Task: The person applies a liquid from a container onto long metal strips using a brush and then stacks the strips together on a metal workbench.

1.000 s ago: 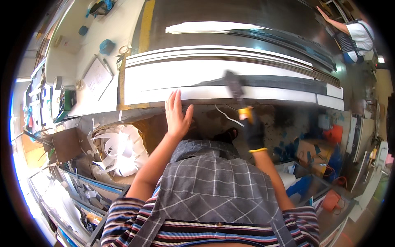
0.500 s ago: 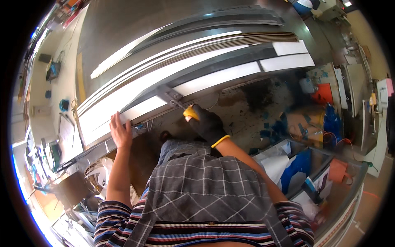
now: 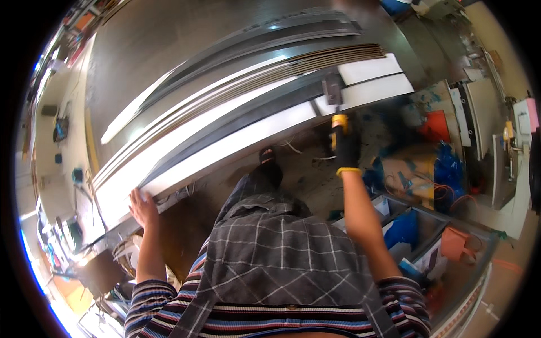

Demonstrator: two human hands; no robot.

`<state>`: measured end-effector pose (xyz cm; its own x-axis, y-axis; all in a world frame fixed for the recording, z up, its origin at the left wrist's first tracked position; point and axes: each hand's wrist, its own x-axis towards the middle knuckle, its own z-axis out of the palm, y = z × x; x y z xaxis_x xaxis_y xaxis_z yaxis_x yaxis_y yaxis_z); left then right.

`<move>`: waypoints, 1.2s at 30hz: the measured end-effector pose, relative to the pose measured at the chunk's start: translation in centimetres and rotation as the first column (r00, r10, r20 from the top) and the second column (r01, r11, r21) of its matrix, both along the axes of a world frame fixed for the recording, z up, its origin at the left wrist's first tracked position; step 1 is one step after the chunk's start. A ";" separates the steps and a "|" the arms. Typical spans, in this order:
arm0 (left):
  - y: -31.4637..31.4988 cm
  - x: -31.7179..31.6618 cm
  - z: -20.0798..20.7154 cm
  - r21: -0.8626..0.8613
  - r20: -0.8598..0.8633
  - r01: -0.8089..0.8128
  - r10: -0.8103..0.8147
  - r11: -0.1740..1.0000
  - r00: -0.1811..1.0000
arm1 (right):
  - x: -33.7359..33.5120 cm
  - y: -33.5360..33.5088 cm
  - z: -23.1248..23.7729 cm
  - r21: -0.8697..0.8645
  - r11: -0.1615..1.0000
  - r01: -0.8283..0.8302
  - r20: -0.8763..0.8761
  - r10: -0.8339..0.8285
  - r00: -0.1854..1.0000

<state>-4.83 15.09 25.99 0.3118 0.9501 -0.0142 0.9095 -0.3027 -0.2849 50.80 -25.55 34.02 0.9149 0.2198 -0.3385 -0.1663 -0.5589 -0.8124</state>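
Observation:
My right hand, in a black glove with a yellow cuff, grips the yellow handle of a scraper. Its flat dark head lies on the long dark strip toward the right, where a white strip begins. At the left end of the work surface, my bare left hand rests with fingers spread on the white surface near its front edge. The dark strip runs between white bands and tapers toward that hand.
Several thin brown strips lie behind the dark strip, with another long dark profile farther back on the metal table. To the right are an orange-red container, blue plastic and a divided metal-framed bin.
My right hand has swept the scraper to the right along the dark strip, and that arm is straighter. My view has shifted right; my left hand still rests at the left end.

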 end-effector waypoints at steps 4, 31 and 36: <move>-3.9 8.4 5.0 -0.122 0.128 -0.192 0.207 0.974 0.970 | -3.7 -0.6 -1.3 -0.118 0.932 -0.344 0.478 0.356 0.803; -25.7 40.0 -0.5 -0.151 0.865 0.047 0.109 0.987 0.489 | 35.0 -9.3 2.9 -0.638 0.619 -0.458 0.419 0.778 0.468; -29.7 49.1 4.2 0.049 0.720 -0.055 0.003 0.997 0.694 | 39.6 -5.2 2.0 -0.527 0.295 -0.797 0.290 0.944 0.158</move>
<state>44.28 -14.65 30.21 0.1741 0.9494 0.2615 0.8523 -0.2783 0.4428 90.36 -30.75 36.06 0.1666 0.9786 -0.1208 0.8929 -0.2017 -0.4025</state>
